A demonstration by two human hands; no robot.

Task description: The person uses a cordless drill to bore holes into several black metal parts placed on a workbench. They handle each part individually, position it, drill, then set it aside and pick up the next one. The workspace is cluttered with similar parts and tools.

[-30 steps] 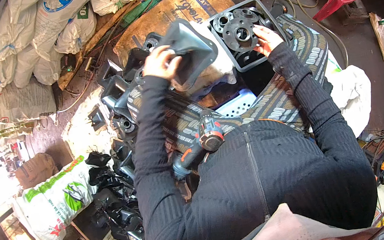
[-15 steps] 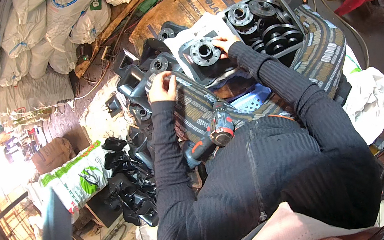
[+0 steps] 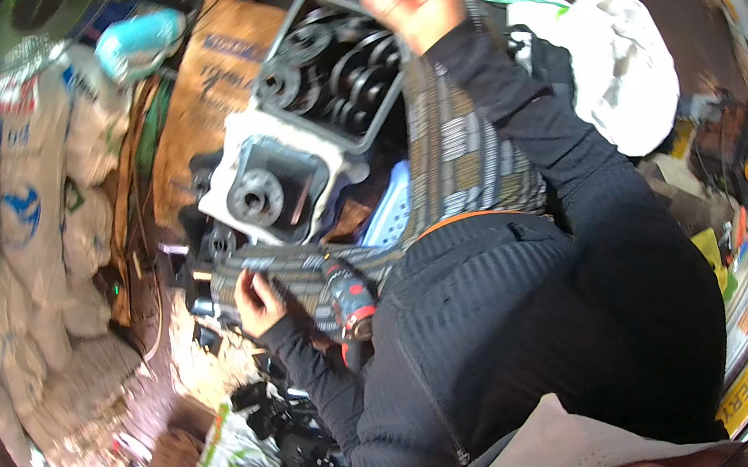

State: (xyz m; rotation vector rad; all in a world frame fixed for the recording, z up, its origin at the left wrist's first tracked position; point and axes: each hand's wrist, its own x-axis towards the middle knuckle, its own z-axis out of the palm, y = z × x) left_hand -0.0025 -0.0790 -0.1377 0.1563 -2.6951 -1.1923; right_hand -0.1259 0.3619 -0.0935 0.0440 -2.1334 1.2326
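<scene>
Right hand is up at 12 o'clock, fingers curled loosely over the far rim of a black tray full of dark round machined parts; can't tell if it actually clamps the rim or just rests on it. Left hand sits at 9 o'clock from the torso, fingers bent down onto the grey patterned cloth across the lap, touching it; grip too blurred to call. A red-and-black cordless drill lies on the cloth just at 3 o'clock of the left hand, not held. A pale metal housing with a round black hub sits at 12 o'clock of the left hand, butted against the tray at its 7 o'clock corner. White sacks stack at 9 o'clock, a white bag at 2 o'clock.
</scene>
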